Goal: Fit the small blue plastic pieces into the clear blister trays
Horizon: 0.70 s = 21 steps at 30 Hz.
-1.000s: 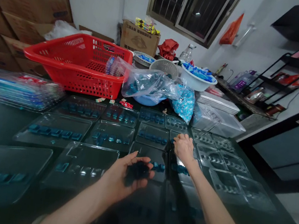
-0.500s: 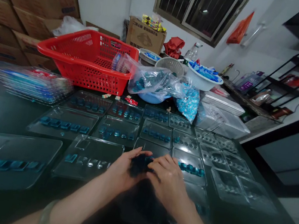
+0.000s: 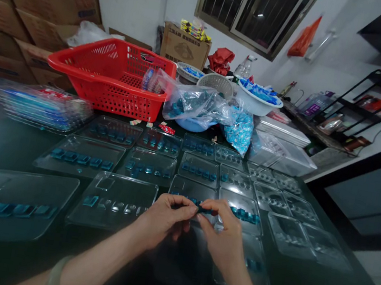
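Note:
My left hand (image 3: 168, 218) is closed, palm turned down, its thumb and forefinger pressed together. My right hand (image 3: 225, 230) pinches with thumb and forefinger just beside it. Where the fingertips meet there is a small dark teal piece (image 3: 202, 210), partly covered by them. Beneath the hands lies a clear plastic tray (image 3: 184, 183), with part of a teal row showing behind the left fingers. To the right, another clear tray (image 3: 239, 199) carries a row of glossy teal pieces (image 3: 246, 216). On the left, a tray (image 3: 126, 185) has one teal piece (image 3: 90, 200) at the row's left end.
More clear trays cover the dark table, some with teal rows (image 3: 81, 159). A red basket (image 3: 111, 96) stands at the back left beside a stack of filled trays (image 3: 47, 108). Behind are a plastic bag (image 3: 200, 103), a bag of blue bits (image 3: 239, 128) and a white basin (image 3: 254, 105).
My left hand has turned from palm up, with a dark clump showing in it, to palm down and closed. Both hands' fingertips have come together slightly to the right; the clump is out of sight.

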Tool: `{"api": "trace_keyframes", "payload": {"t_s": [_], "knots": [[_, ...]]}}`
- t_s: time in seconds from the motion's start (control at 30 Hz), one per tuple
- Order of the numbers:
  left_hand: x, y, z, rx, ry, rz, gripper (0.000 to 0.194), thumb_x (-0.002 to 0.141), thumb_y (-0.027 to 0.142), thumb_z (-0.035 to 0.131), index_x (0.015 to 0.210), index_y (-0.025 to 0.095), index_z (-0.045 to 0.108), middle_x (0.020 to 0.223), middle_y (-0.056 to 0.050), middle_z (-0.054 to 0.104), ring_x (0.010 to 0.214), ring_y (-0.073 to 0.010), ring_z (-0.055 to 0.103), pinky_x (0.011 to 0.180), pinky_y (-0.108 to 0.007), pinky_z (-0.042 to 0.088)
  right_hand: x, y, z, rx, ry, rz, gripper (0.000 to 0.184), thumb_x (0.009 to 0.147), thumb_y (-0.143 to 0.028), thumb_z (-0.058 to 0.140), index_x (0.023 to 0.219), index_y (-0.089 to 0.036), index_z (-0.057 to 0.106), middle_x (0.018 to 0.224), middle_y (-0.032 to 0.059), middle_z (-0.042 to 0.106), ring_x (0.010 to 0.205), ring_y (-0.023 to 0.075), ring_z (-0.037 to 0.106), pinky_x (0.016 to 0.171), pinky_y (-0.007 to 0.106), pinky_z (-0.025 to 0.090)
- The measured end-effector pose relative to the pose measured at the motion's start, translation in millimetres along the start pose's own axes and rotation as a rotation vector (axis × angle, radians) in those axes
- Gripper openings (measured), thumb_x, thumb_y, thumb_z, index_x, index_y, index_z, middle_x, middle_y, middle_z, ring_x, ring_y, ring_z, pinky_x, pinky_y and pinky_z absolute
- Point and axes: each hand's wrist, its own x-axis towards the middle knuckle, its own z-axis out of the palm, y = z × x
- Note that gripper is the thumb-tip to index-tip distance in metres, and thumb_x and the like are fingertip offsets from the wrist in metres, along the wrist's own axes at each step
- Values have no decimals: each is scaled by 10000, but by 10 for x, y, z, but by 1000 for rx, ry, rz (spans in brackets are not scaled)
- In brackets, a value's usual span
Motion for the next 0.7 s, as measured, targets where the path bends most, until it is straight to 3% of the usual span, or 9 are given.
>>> {"api": "trace_keyframes", "payload": {"t_s": [0.1,0.2,0.37,0.5,0.63,0.7], "knots": [[10,-11,-2,39,8,10,243,717,358,568,660,121,574,463,5,503,376,-75,441,296,-156,266,-9,24,25,-150,21,-186,172,772,-99,504,875,-212,581,868,39,577,844,179,500,774,358,407],[18,-25,4,68,20,-14,287,727,373,535,597,118,561,432,10,481,341,-68,412,274,-156,231,-25,39,30,-292,11,-259,218,783,-85,479,909,-216,600,932,70,570,886,207,477,776,391,396],[19,-56,-6,141,-43,-75,328,740,377,500,560,110,565,367,10,459,280,-53,349,269,-163,201,-45,35,-16,-196,-125,-234,159,810,-110,441,827,-192,576,809,61,568,788,185,482,713,362,407],[18,-98,-33,15,-133,-137,279,724,339,512,600,97,575,468,-15,506,324,-64,408,273,-164,184,-74,45,-61,-92,-193,-180,109,818,-136,442,761,-190,517,737,37,544,742,171,471,686,342,397],[16,-107,-19,-97,-136,-237,215,697,318,522,607,124,540,573,-19,529,370,-76,456,282,-159,155,-111,37,-92,-50,-218,-114,97,805,-131,450,727,-188,462,727,21,514,724,156,452,681,319,381],[-3,-72,18,-10,-71,-149,182,705,307,517,639,140,546,531,10,493,363,-72,432,282,-160,161,-111,11,-124,-17,-218,-84,108,795,-123,454,710,-189,443,719,10,497,719,148,450,687,307,376]]}}
